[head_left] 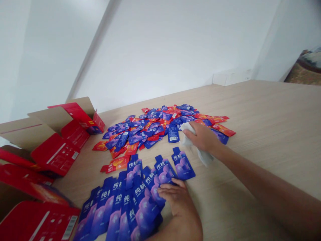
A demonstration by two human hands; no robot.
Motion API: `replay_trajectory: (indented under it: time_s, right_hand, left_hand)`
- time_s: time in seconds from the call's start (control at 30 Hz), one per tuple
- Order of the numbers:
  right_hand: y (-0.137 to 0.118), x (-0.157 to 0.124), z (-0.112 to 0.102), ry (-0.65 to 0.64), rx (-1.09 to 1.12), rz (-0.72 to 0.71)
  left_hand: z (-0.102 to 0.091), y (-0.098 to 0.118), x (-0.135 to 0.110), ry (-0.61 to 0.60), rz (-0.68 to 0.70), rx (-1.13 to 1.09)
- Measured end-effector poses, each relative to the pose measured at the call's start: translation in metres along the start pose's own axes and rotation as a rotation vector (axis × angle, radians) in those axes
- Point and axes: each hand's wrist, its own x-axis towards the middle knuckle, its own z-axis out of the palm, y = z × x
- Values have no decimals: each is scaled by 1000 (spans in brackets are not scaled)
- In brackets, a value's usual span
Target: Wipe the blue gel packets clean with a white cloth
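Observation:
My right hand is closed around a crumpled white cloth beside the near right edge of a heaped pile of blue and red pouches. Lower down, my left hand rests with fingers stretched over overlapping blue-purple pouches laid face up, their necks pointing away from me. One blue pouch lies flat at the right end of that group, just beyond my left fingertips. A blue pouch with a barcode side showing lies at the pile's front edge, near the cloth.
Open red cardboard boxes with raised flaps line the left side of the wooden table. Red pouches lie between the pile and the blue group. A white wall stands behind, with a small white box-like object against it.

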Motion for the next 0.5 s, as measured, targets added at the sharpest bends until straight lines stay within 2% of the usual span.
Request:
replay_trajectory:
  time_s: [0.07,0.1,0.2,0.27,0.37,0.5]
  right_hand:
    - [1,-1,4,39,19,-33]
    - [1,-4,9,-2,31,-77]
    - [2,-17,31,-301,24,-275]
    - [5,-24,44,-415,-35,-369]
    - [11,-29,54,-408,-48,-435]
    - [15,-29,55,-416,-15,-417]
  left_hand:
    - [1,2,2,-14,-25,-18]
    - [1,2,2,-19,-35,-32]
    - [-1,0,3,-45,-40,-117]
    - [-4,-3,3,-61,-25,-192]
    - [-7,-8,2,-72,-13,-247]
    - [-7,-8,2,-64,3,-149]
